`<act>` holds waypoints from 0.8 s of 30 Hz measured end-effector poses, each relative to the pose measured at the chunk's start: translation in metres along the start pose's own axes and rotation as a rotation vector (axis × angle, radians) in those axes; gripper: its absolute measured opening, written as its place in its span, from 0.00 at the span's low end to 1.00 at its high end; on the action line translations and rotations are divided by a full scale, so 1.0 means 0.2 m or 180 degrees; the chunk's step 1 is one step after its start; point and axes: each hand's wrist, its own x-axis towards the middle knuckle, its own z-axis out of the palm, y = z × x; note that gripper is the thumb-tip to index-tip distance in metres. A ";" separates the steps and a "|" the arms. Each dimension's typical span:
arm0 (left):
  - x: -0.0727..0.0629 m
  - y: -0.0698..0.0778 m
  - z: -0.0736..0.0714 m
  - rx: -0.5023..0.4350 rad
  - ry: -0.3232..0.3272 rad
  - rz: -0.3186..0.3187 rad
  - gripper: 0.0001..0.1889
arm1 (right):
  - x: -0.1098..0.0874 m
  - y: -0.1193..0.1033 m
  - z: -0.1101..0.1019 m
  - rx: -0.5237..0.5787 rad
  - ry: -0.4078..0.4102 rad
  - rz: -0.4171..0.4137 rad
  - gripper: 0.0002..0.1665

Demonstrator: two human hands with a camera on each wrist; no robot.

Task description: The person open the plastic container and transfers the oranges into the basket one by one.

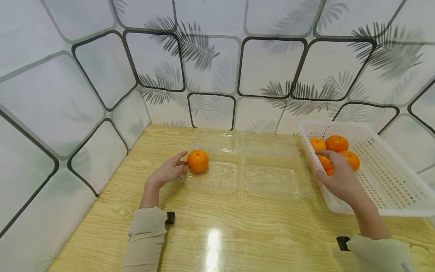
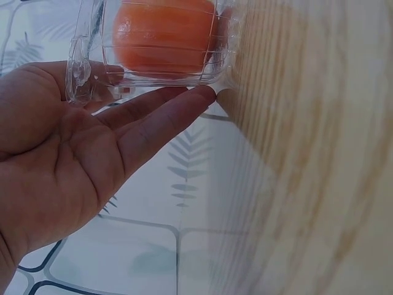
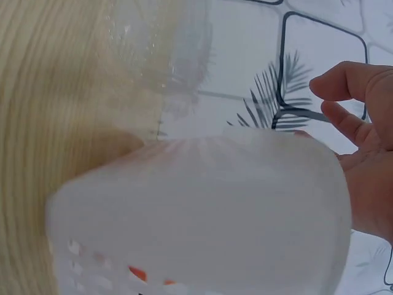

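Note:
My left hand touches the left side of a clear plastic box, its fingers fairly straight along the wall in the left wrist view. Inside that box, at its left end, sits one orange, seen through the plastic in the left wrist view. At the right, my right hand reaches over the near left wall of a white basket. Thumb and fingers are spread apart above several oranges. The right wrist view shows a gap between thumb and fingers, with the basket wall below.
A second clear plastic section lies beside the first, between it and the basket. Both have raised clear parts toward the back. Patterned cloth walls stand behind and to the left of the wooden table.

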 end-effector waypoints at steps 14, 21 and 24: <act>0.02 -0.02 0.00 -0.0049 0.0014 -0.0085 0.35 | 0.07 -0.13 0.28 0.0430 0.0082 -0.0154 0.29; 0.01 -0.01 0.01 -0.0040 0.0029 -0.0121 0.35 | 0.11 -0.17 0.41 0.0627 0.0150 -0.0194 0.27; 0.00 -0.01 0.00 -0.0061 0.0065 -0.0122 0.35 | 0.12 -0.18 0.44 0.0679 0.0119 -0.0226 0.26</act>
